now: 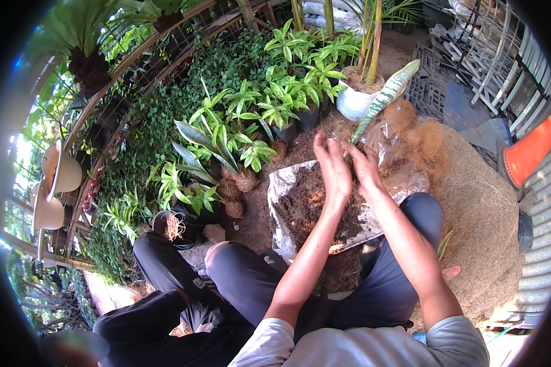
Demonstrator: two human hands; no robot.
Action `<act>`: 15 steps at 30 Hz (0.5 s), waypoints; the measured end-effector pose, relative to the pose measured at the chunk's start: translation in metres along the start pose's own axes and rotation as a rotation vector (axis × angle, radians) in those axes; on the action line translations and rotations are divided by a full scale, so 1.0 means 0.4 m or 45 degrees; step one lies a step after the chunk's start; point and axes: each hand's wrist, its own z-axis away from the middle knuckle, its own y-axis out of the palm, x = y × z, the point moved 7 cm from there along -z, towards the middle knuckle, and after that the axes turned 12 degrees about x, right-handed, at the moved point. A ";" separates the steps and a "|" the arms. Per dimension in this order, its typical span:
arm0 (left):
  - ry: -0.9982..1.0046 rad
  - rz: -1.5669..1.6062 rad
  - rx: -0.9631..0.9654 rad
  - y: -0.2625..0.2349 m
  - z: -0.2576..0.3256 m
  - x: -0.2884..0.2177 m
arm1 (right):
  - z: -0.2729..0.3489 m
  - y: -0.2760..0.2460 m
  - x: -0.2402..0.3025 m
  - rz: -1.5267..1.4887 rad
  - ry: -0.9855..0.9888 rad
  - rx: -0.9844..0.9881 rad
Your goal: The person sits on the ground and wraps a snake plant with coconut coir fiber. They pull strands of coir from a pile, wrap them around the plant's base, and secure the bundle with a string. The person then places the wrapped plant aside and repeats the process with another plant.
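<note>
A snake plant leaf [386, 98], tall with a pale edge, rises tilted to the right from between my two hands. My right hand [365, 166] closes round its base. On the other side my left hand [334, 170] presses in, palm turned inward and fingers fairly straight; the base and any roots are hidden between the palms. Below them, a white sheet or sack [280, 199] holds dark soil [306, 214] in front of my knees. Brown coconut fibre [431, 147] lies beside my right hand, with clear plastic [413, 183] around it.
Several potted green plants [278, 113] stand at the far side, with wrapped snake plants [211, 144] to the left. A white pot [354, 103] stands behind my hands. Another person's dark-trousered leg [165, 269] is close on my left. An orange cone [532, 150] lies at right.
</note>
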 end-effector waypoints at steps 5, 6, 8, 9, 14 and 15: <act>0.145 -0.100 -0.113 0.004 0.014 -0.020 | -0.004 0.028 -0.031 -0.188 0.000 0.188; 0.182 -0.037 -0.171 -0.001 0.019 -0.020 | -0.021 0.025 -0.055 -0.264 -0.009 0.222; 0.119 0.027 -0.154 -0.005 0.013 0.005 | -0.017 0.032 -0.044 -0.300 -0.030 0.188; 0.088 0.059 -0.146 -0.005 0.011 0.017 | -0.016 0.035 -0.040 -0.318 -0.041 0.172; 0.021 0.141 -0.134 0.002 0.023 0.020 | -0.026 0.017 -0.044 -0.155 -0.039 0.214; -0.001 0.138 -0.130 0.002 0.024 0.024 | -0.022 0.015 -0.046 -0.139 -0.027 0.212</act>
